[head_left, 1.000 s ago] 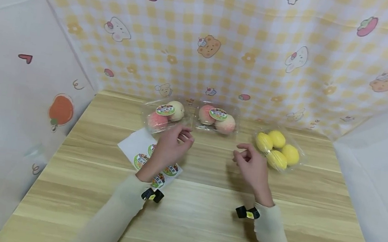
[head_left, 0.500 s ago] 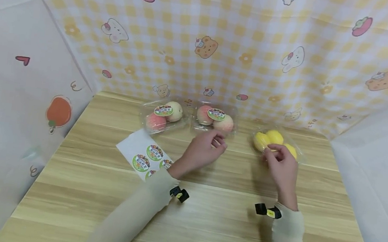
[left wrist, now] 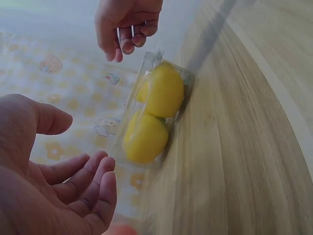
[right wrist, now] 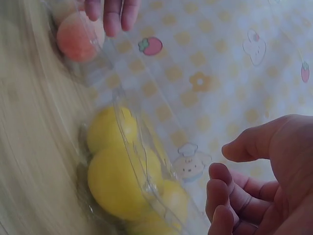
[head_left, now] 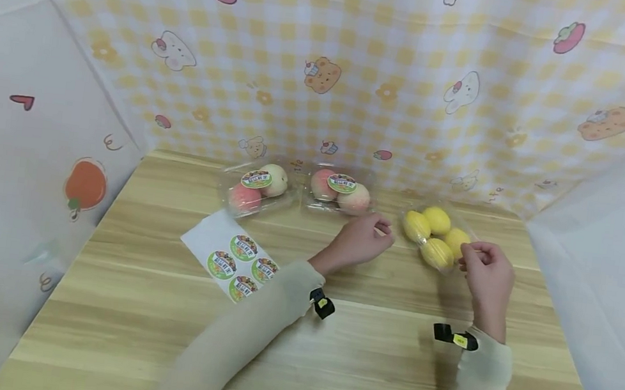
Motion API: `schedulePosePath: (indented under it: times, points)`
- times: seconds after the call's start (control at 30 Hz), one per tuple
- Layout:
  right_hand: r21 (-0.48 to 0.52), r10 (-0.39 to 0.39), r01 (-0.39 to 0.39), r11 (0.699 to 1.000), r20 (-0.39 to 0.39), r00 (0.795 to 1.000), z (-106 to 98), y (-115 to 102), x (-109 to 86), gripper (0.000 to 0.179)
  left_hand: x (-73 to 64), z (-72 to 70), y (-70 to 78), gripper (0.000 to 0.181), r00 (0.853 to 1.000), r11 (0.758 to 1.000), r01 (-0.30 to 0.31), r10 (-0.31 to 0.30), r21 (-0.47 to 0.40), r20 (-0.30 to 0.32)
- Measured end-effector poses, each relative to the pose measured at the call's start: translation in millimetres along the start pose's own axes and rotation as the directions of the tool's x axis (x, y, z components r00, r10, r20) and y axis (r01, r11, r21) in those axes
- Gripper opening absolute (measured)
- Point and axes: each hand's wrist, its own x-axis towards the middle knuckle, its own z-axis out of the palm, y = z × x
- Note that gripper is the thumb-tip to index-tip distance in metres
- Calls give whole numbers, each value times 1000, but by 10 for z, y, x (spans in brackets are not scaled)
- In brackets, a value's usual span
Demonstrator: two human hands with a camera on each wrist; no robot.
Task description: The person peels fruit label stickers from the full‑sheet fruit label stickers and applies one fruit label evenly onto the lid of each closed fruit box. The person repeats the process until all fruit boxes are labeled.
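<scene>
A clear plastic clamshell box (head_left: 427, 203) of several lemons (head_left: 436, 253) lies at the back right of the table, its lid down. My right hand (head_left: 490, 276) hovers at the box's right side, fingers loosely bent and holding nothing. To the left of the lemons, my left hand (head_left: 358, 242) hangs over the wood with relaxed fingers and nothing in them. In the left wrist view the lemon box (left wrist: 152, 110) lies between both hands, apart from the left fingers (left wrist: 105, 196). The right wrist view has the right thumb (right wrist: 249, 144) near the lemon box (right wrist: 127, 161).
Two clear boxes of peaches (head_left: 246, 198) (head_left: 354, 198) stand along the back, each with a round label (head_left: 341, 183) on its lid. A white sheet of round stickers (head_left: 221, 264) lies front left, partly beneath the left sleeve (head_left: 265, 305). A checked curtain (head_left: 285, 31) hangs behind.
Both hands have moved right: the left from near the left peach box past the right one, the right across the lemon box to its right side. The sticker sheet is more exposed.
</scene>
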Motion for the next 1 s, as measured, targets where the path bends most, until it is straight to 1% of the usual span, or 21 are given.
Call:
schedulePosePath:
  times: [0.07,0.17,0.2,0.23,0.3,0.33,0.37,0.43,0.57,0.67,0.7,0.8,0.93,1.0]
  points:
    - [5,32,-32,999,-1,999,-41,22,24,13,160,109,-90,39,1000,999,15,-15,40,-15]
    - [10,77,-77,997,-9,997,-97,68,60,13,322,201,-127,45,998,996,68,-68,66,2]
    - [11,92,-92,996,-13,996,-115,87,72,13,388,244,-163,47,997,994,76,-76,81,-3]
    - [7,106,-106,994,-17,994,-132,105,83,14,430,267,-170,51,996,993,87,-88,85,4]
    - [-7,130,-130,991,-21,991,-160,143,101,16,445,261,-106,60,992,990,116,-119,76,30]
    - [-15,140,-141,990,-23,990,-171,160,108,17,473,280,-104,63,992,990,120,-122,80,29]
    - [-25,148,-148,989,-22,989,-180,175,114,18,535,342,-163,67,993,989,116,-118,88,15]
    - [-50,157,-158,986,-20,987,-193,202,126,20,628,431,-230,72,993,988,114,-115,105,2]
    - [-79,167,-167,983,-16,986,-200,241,143,23,669,449,-202,74,993,986,121,-120,111,-11]
    - [-92,177,-177,980,-5,984,-199,267,149,24,564,315,0,73,988,986,148,-150,76,29]
    - [-97,178,-177,979,1,984,-198,274,151,24,575,321,0,74,988,986,150,-152,75,32]
    - [-97,180,-178,979,17,983,-194,294,155,25,708,408,-111,78,987,986,150,-154,78,49]
    - [-91,179,-175,980,41,983,-195,308,155,28,895,549,-303,81,988,987,135,-140,83,68]
    - [-95,183,-177,980,55,982,-201,308,152,31,907,559,-305,83,987,989,130,-136,71,81]
